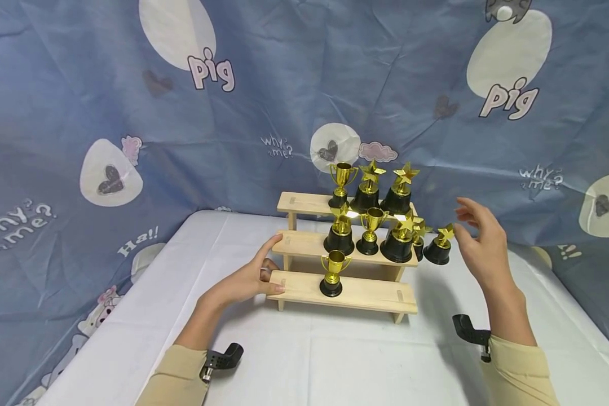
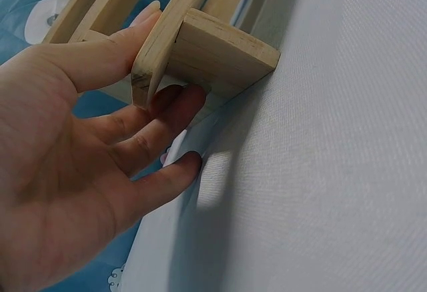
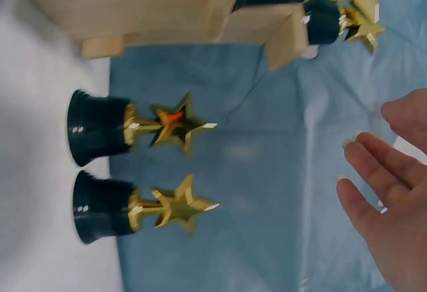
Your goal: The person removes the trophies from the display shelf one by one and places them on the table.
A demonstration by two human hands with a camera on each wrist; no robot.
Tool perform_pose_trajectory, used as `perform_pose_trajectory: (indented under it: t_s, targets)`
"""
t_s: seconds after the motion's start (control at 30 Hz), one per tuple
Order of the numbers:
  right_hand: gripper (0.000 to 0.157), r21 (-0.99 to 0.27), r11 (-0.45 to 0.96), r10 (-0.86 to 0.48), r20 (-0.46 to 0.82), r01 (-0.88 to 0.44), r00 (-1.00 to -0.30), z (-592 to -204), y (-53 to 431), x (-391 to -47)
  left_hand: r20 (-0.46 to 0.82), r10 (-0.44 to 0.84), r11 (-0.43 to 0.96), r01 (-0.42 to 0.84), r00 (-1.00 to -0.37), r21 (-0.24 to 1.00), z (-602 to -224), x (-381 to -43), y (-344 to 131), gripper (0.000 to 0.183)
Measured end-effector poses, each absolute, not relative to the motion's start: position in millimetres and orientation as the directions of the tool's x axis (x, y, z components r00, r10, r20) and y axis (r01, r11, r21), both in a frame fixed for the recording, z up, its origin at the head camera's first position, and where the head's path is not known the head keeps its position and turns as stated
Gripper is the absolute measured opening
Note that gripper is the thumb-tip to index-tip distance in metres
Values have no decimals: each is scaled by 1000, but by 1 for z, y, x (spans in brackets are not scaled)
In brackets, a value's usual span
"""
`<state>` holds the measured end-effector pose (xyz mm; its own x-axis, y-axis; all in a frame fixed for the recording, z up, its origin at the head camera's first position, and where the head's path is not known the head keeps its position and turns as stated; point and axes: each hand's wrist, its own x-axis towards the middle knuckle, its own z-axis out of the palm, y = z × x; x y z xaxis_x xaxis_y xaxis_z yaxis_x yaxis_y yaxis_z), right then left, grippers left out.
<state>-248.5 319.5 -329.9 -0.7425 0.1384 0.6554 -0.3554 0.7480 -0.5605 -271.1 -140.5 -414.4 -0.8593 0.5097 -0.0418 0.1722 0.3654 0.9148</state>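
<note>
A three-step wooden display stand (image 1: 299, 243) carries small gold trophies on black bases. My left hand (image 1: 246, 277) grips its left end. In the left wrist view the thumb lies over the edge of a wooden step (image 2: 163, 42), with fingers beneath it. My right hand (image 1: 479, 242) is raised right of the stand, fingers loosely bent and holding nothing. Nearest to it, a star trophy (image 1: 438, 248) stands on the table, beside another star trophy (image 1: 419, 239) partly hidden behind the stand. The right wrist view shows these two star trophies (image 3: 100, 129) side by side, apart from the right hand (image 3: 393, 192).
On the top step are a cup trophy (image 1: 341, 183) and two star trophies (image 1: 367, 194). The middle step bears two star trophies (image 1: 340, 234) around a cup trophy (image 1: 370, 234). One cup trophy (image 1: 333, 273) stands on the bottom step. A blue printed curtain (image 1: 264, 101) hangs behind the white table (image 1: 335, 355).
</note>
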Motion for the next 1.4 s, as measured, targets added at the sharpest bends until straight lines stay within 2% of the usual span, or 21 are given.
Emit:
perform_pose_trajectory:
  t_s: [0.33, 0.57, 0.87, 1.17, 1.4]
  targets:
    - [52, -497, 732, 45, 717, -465, -696, -313, 295, -233, -47, 508, 367, 167, -860, 915, -415, -272, -141, 110]
    - [56, -463, 727, -22, 722, -507, -691, -309, 285, -228, -50, 508, 365, 162, -860, 917, -416, -271, -140, 110]
    - [52, -418, 710, -96, 739, -567, -666, -310, 269, -228, -50, 501, 366, 159, -864, 917, -413, -270, -140, 111]
    - [50, -353, 711, -224, 706, -608, -672, -315, 248, -226, -56, 499, 370, 155, -865, 916, -415, -271, -141, 111]
    - [50, -355, 668, -318, 658, -654, -683, -321, 229, -222, -48, 500, 370, 163, -865, 915, -416, -272, -142, 110]
